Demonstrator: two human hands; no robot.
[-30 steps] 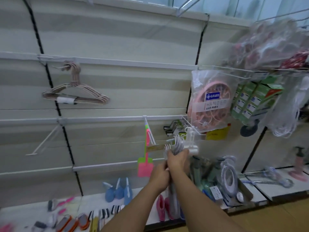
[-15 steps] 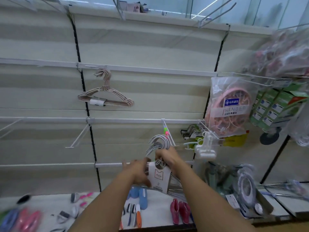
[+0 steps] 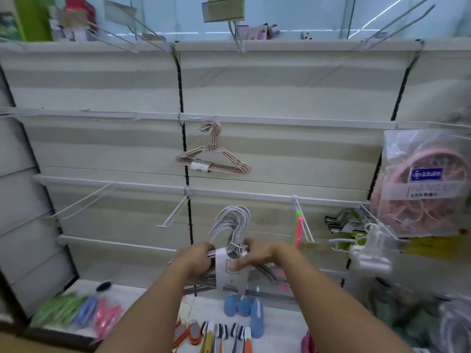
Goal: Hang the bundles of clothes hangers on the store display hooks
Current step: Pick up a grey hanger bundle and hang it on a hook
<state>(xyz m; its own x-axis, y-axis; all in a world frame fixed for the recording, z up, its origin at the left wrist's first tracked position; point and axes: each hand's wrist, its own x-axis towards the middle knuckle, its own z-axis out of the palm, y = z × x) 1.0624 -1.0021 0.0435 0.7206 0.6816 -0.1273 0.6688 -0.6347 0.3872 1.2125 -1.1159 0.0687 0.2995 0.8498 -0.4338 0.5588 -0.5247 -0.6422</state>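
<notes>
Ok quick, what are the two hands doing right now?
Left hand: grips the bundle of white wire clothes hangers at its left shoulder.
Right hand: grips the same bundle near its paper label.

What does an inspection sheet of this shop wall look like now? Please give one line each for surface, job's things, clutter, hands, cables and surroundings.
Surface: bottom shelf, white, carries small goods.
Job's things: white bundle held in both hands, below the rails; pink bundle already hangs on a hook; empty hook juts out just left of the white bundle.
Clutter: blue items, green and pink items, striped tools on the shelf.
Hands: left hand and right hand both grip the white bundle.
Cables: nothing seen.
Surroundings: bagged pink hanger at right; white clip below it.
</notes>
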